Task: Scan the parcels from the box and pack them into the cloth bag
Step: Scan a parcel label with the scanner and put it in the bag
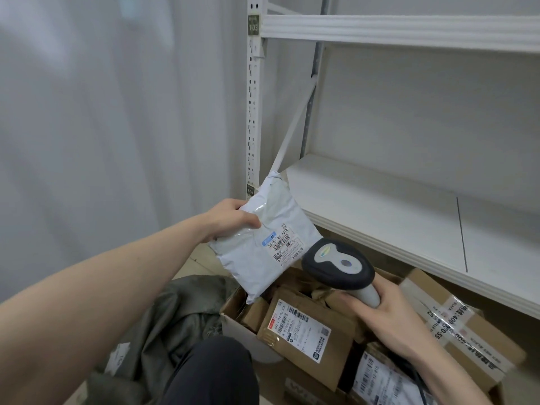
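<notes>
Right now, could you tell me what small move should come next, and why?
Probably tilt the scanner slightly toward the label and trigger it. The left hand holds the grey parcel label-up above the box, and the right hand already has the scanner's head right beside that label.

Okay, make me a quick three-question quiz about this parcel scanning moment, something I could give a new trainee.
1. True or false: the left hand holds a brown carton up to the scanner.
2. Which hand grips the scanner?
A. left
B. right hand
C. neither
3. Fill in: the olive cloth bag lies to the ____ of the open cardboard box as the camera sees it.

Key:
1. False; it holds a grey poly mailer with its label facing the camera.
2. B
3. left
</notes>
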